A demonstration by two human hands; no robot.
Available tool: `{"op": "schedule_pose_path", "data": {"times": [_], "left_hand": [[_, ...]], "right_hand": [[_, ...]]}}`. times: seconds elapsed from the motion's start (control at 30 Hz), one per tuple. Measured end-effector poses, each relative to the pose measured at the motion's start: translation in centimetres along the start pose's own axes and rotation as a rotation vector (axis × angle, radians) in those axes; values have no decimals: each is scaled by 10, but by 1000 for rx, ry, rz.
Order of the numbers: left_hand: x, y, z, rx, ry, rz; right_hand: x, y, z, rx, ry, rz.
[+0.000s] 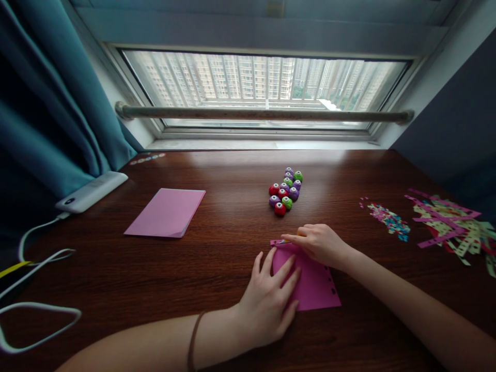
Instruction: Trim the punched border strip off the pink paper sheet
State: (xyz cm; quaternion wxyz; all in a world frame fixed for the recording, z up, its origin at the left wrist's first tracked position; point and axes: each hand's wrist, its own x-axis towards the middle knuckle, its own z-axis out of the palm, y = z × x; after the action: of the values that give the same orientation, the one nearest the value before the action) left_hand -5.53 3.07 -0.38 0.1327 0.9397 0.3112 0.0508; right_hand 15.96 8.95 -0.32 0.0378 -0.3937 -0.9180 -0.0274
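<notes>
A bright pink sheet of paper (pixel 310 289) lies on the table in front of me, with a row of punched holes along its right edge. My left hand (pixel 267 299) presses on its left part, fingers spread flat. Near the sheet's far edge, my right hand (pixel 320 245) is closed around a small yellow craft knife (pixel 285 241), mostly hidden by the fingers. Its tip touches the paper by a narrow strip with punched holes (pixel 274 242) at the top left corner.
Red, green and purple craft punches (pixel 284 191) stand grouped beyond the paper. A stack of pink paper (pixel 166 213) lies left, near a white power bank (pixel 93 191) with a cable. Tiny paper cut-outs (pixel 389 219) and punched paper strips (pixel 449 222) lie at the right.
</notes>
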Motion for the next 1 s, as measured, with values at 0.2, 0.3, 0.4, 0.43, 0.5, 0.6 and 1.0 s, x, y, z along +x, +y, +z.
{"op": "schedule_pose_path", "data": {"times": [0.2, 0.3, 0.4, 0.43, 0.5, 0.6, 1.0], "left_hand": [[0, 1, 0, 2, -21, -9], [1, 1, -1, 10, -30, -2], [1, 1, -2, 24, -31, 5], [1, 1, -2, 29, -33, 7], [1, 2, -2, 38, -41, 10], [1, 1, -1, 49, -47, 15], [-2, 0, 0, 19, -14, -9]], "right_hand": [[0, 4, 0, -3, -5, -22], [-1, 5, 0, -4, -4, -23], [-4, 7, 0, 9, 2, -19], [-5, 8, 0, 12, 1, -16], [-7, 8, 0, 17, -5, -5], [-10, 9, 0, 29, -9, 22], [-2, 1, 5, 101, 5, 74]]}}
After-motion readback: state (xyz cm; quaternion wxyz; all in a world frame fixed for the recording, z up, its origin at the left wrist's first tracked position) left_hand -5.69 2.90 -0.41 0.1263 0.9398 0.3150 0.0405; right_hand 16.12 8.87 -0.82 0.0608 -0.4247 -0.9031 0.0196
